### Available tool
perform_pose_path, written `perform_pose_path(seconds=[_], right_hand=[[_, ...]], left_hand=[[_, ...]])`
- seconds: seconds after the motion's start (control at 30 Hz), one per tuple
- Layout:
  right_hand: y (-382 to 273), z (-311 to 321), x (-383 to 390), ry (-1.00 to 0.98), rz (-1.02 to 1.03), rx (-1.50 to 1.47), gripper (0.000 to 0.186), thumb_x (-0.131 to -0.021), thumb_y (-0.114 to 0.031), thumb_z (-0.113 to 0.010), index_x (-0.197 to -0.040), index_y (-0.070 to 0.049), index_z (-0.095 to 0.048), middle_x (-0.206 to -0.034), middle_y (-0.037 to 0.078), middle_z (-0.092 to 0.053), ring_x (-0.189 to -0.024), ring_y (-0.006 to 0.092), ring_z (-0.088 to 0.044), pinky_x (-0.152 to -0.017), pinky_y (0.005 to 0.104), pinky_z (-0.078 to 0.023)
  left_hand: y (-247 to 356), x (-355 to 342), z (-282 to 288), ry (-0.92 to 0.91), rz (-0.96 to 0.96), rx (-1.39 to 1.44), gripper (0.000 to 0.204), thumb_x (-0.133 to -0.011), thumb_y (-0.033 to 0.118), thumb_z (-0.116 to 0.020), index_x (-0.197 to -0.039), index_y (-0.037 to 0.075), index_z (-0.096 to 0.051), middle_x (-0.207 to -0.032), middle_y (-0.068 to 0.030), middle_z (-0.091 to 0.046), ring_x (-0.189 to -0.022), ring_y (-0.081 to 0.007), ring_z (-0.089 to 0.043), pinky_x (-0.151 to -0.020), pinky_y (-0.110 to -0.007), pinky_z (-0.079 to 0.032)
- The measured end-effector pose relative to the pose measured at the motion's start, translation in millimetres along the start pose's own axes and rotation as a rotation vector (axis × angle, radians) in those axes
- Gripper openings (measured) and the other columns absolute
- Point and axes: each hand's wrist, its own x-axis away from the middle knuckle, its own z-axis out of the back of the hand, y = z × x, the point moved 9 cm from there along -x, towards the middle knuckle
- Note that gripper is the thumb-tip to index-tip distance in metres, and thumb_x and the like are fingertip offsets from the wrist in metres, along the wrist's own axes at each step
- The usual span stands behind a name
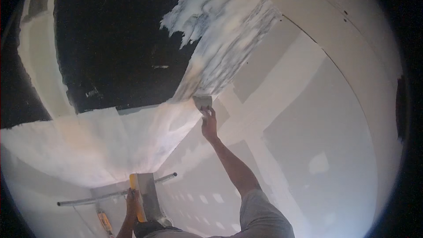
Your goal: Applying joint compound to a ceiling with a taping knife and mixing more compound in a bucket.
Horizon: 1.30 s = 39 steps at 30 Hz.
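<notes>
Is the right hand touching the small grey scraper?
Touching: in the head view, the right hand grips the lower end of the small grey scraper.

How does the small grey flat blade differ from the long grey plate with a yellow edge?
The small grey flat blade looks much shorter than the long grey plate with a yellow edge. The blade shows no yellow; the plate does. The right hand holds the blade beside the streaky white coating; the left hand holds the plate lower in view. Both show flat grey faces.
</notes>
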Motion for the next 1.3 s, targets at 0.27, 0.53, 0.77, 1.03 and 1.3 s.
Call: perform_pose_path(seconds=[0.27,0.53,0.77,1.03,1.3], right_hand=[[-100,278,-199,0.672,0.418,0.367,0.057,-0.082,0.005,-0.049,-0.138,-0.003,-0.041,-0.134,0.025,-0.047,-0.121,0.0445,-0.042,-0.104,0.0510,-0.035],[-125,313,-230,0.752,0.545,0.412,0.055,-0.087,-0.004,-0.056,-0.140,-0.006,-0.041,-0.136,0.026,-0.045,-0.128,0.0426,-0.040,-0.109,0.0479,-0.030],[-96,17,-47,0.084,0.092,-0.040,0.057,-0.086,0.007,-0.042,-0.139,-0.013,-0.046,-0.146,0.027,-0.029,-0.129,0.0479,-0.037,-0.106,0.0475,-0.038],[-126,96,28,-0.148,-0.186,-0.745,0.053,-0.086,0.006,-0.055,-0.137,-0.009,-0.048,-0.142,0.011,-0.044,-0.122,0.0267,-0.052,-0.094,0.0352,-0.049],[-134,157,51,-0.144,0.268,-0.148,0.056,-0.085,0.012,-0.053,-0.133,-0.015,-0.052,-0.145,0.015,-0.040,-0.125,0.0342,-0.050,-0.100,0.0407,-0.046]], left_hand=[[-52,13,39,0.186,-0.263,-0.292,0.044,-0.097,0.037,-0.053,-0.123,0.001,-0.045,-0.093,-0.0090,-0.051,-0.080,-0.0196,-0.053,-0.067,-0.034,-0.046],[-63,-38,1,0.099,0.095,0.234,0.048,-0.096,0.030,-0.054,-0.133,0.001,-0.042,-0.112,-0.0135,-0.051,-0.097,-0.0242,-0.053,-0.080,-0.039,-0.048],[23,-133,-67,-0.112,0.205,0.730,0.063,-0.094,0.036,-0.057,-0.146,0.011,-0.031,-0.130,-0.0103,-0.047,-0.114,-0.0255,-0.050,-0.091,-0.042,-0.045],[257,-253,-191,-0.665,0.066,0.879,0.050,-0.099,0.040,-0.045,-0.129,0.000,-0.046,-0.110,-0.0140,-0.060,-0.096,-0.0229,-0.063,-0.084,-0.039,-0.053],[355,-256,-200,-0.731,-0.069,0.699,0.051,-0.095,0.046,-0.053,-0.122,0.003,-0.052,-0.099,-0.0113,-0.064,-0.084,-0.0212,-0.066,-0.074,-0.036,-0.057]])
